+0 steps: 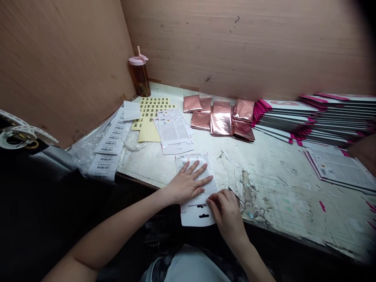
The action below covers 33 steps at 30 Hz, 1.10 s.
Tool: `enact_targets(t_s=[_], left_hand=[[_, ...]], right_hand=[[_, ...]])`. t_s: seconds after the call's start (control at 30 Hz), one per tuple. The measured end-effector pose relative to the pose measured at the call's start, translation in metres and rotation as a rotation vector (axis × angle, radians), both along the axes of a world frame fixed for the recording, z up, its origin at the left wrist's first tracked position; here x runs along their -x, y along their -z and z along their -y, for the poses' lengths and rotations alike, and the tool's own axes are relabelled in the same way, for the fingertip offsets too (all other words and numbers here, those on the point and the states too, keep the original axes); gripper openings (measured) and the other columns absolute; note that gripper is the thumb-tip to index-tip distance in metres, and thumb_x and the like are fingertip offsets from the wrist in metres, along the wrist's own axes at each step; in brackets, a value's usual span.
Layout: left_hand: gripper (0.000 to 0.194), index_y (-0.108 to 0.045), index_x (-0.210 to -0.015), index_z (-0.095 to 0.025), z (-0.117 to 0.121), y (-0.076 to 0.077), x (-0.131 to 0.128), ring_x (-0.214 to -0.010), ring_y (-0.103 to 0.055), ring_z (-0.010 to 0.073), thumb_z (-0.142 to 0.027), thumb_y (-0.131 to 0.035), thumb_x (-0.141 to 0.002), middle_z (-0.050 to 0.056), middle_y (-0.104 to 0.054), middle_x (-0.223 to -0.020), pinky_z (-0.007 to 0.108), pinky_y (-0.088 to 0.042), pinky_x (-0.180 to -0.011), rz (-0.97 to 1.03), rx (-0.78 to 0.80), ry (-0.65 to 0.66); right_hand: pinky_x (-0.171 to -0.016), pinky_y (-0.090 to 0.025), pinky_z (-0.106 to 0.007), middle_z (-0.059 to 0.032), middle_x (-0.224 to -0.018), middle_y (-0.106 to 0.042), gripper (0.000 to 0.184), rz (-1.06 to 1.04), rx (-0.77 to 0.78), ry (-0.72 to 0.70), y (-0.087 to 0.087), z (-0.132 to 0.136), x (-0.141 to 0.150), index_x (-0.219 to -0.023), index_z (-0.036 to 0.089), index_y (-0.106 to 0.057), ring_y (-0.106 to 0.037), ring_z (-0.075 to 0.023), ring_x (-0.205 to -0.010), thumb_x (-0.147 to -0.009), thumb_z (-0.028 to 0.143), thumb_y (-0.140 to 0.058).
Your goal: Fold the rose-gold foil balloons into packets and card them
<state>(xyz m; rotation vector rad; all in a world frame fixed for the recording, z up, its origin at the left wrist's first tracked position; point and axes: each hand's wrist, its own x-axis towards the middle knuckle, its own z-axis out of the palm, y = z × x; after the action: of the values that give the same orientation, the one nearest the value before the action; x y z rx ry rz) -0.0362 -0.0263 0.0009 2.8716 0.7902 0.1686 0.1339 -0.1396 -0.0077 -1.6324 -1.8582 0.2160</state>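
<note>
A printed white packaging card point(198, 218) with dark hang holes lies at the front edge of the worktable, its lower end jutting over the edge. My left hand point(186, 183) rests flat on its printed face, fingers spread. At the card's lower right side my right hand point(226, 209) is closed, thumb and fingers pinching the edge. The fingertips partly hide what is between them. Just beyond lies a small pile of similar printed cards point(175, 135), overlapping yellow sheets of barcode stickers point(149, 135).
Copper-coloured foil packets point(221, 119) lie at the back. Stacks of pink-edged cards point(337, 117) fill the right, with more cards point(342, 166) nearer. Barcode label strips point(107, 149) and clear plastic point(84, 156) lie left, below a lidded tumbler point(140, 78). Wooden panels point(249, 47) enclose the table.
</note>
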Motion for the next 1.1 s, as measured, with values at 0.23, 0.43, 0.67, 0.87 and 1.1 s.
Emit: enact_targets(t_s=[0.23,0.43,0.67,0.87,1.1], left_hand=[[0.052,-0.033,-0.151,-0.034,0.000,-0.001,0.001,-0.150,-0.009,0.0344,-0.048,-0.035,-0.101,0.008,-0.017,-0.163,0.058,-0.010,-0.118,-0.006,0.000,0.001],[0.052,-0.033,-0.151,-0.034,-0.001,0.002,0.001,-0.150,-0.010,0.0340,-0.048,-0.037,-0.101,0.007,-0.017,-0.163,0.057,-0.008,-0.119,0.007,-0.003,0.005],[0.052,-0.033,-0.151,-0.034,0.000,0.002,0.002,-0.150,-0.010,0.0346,-0.049,-0.034,-0.101,0.008,-0.017,-0.163,0.058,-0.011,-0.118,0.005,-0.022,0.010],[0.051,-0.043,-0.146,-0.030,0.002,0.001,0.001,-0.147,-0.022,0.0343,-0.049,-0.044,-0.099,0.009,-0.029,-0.159,0.058,-0.019,-0.116,0.083,-0.058,0.022],[0.038,-0.070,-0.106,-0.012,0.103,0.002,0.014,-0.093,-0.065,0.0239,-0.042,-0.049,-0.097,0.012,-0.072,-0.097,0.038,-0.052,-0.084,0.506,-0.135,-0.282]], right_hand=[[-0.068,-0.033,-0.034,-0.0046,-0.081,-0.053,0.015,0.229,-0.061,-0.178,0.005,0.031,0.003,-0.085,0.020,-0.050,-0.046,-0.0213,-0.076,-0.098,0.017,-0.044],[-0.077,-0.039,-0.033,-0.0064,-0.095,-0.056,0.005,0.055,0.020,-0.162,-0.004,0.037,-0.008,-0.102,0.020,-0.051,-0.051,-0.0211,-0.090,-0.097,0.018,-0.049],[-0.069,-0.034,-0.034,-0.0054,-0.081,-0.055,0.018,0.242,-0.053,-0.126,0.002,0.004,-0.002,-0.083,0.019,-0.052,-0.048,-0.0216,-0.078,-0.098,0.020,-0.043],[-0.064,-0.036,-0.033,-0.0026,-0.071,-0.057,0.027,0.373,-0.043,-0.499,-0.001,0.066,-0.006,-0.068,0.021,-0.052,-0.050,-0.0186,-0.068,-0.092,0.010,-0.044],[-0.092,-0.050,-0.043,-0.0124,-0.120,-0.065,0.029,0.341,-0.180,-0.463,-0.019,0.038,-0.032,-0.124,0.015,-0.059,-0.056,-0.0268,-0.115,-0.096,0.019,-0.049]])
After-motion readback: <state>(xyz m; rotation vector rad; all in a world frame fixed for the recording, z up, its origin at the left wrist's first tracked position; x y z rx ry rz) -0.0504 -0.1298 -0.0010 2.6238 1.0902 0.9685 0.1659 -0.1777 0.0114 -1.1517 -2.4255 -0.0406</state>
